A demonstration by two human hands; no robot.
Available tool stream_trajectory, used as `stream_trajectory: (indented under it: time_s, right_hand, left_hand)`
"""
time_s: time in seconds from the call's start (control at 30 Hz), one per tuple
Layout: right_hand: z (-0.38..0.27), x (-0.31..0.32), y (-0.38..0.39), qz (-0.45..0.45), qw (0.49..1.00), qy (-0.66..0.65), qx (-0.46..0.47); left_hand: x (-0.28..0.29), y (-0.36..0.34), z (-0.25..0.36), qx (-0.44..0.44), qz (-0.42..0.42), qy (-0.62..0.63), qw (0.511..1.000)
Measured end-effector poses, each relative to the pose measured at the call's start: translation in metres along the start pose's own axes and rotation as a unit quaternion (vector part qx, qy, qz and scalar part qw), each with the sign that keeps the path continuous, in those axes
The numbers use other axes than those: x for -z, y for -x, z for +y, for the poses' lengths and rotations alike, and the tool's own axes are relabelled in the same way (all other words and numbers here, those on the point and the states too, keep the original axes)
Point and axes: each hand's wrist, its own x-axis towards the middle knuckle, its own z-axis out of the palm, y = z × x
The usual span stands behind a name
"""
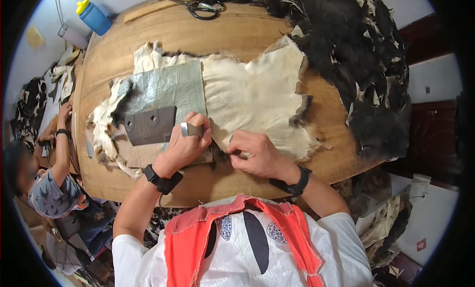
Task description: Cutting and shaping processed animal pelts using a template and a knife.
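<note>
A cream pelt (pixel 252 99), leather side up with dark fur along its edges, lies spread over the wooden table. My left hand (pixel 187 147) is closed round a flat silver metal tool, seemingly a furrier's knife (pixel 191 130); its blade end is hidden. Close on its right, my right hand (pixel 253 151) pinches the pelt's near edge, where a bit of dark fur shows below the fingers. Left of my left hand, a dark brown template (pixel 151 125) with two small diamond-shaped holes rests partly on a grey-green sheet (pixel 170 84), which covers the pelt's left part.
Dark furs (pixel 341 54) heap over the table's right side. Scissors (pixel 204 9) and a wooden strip (pixel 153 11) lie at the far edge. A blue bottle with a yellow lid (pixel 94 19) stands at far left. Another person (pixel 57 183) works with pelts on the left.
</note>
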Motion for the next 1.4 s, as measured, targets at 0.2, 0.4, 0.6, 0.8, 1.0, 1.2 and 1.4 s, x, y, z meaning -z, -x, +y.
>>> stream_trajectory:
  time_s: [0.2,0.4,0.6,0.8,1.0,1.2,1.4]
  right_hand:
    - [-0.021,0.045,-0.020,0.050,0.997,-0.055,-0.026]
    - [-0.024,0.098,-0.040,0.079,0.992,-0.096,-0.032]
    - [-0.026,0.144,-0.060,0.148,0.968,-0.199,-0.041]
    - [-0.023,0.190,-0.097,0.248,0.935,-0.253,-0.015]
    - [0.022,0.252,-0.164,0.281,0.926,-0.251,-0.017]
    - [0.032,0.342,-0.226,0.400,0.907,-0.127,0.043]
    - [0.021,0.142,-0.170,0.083,0.980,-0.138,-0.114]
  left_hand:
    - [0.012,-0.039,-0.017,0.011,-0.019,-0.015,1.000]
    - [0.020,-0.078,-0.045,0.006,-0.017,-0.023,1.000]
    - [0.026,-0.115,-0.074,0.003,0.005,-0.046,0.999]
    - [0.027,-0.140,-0.100,0.039,0.007,-0.012,0.999]
    - [0.035,-0.159,-0.112,0.071,0.021,0.027,0.997]
    - [0.037,-0.165,-0.111,0.084,0.003,0.093,0.992]
    - [0.027,-0.139,-0.022,0.166,-0.041,-0.027,0.985]
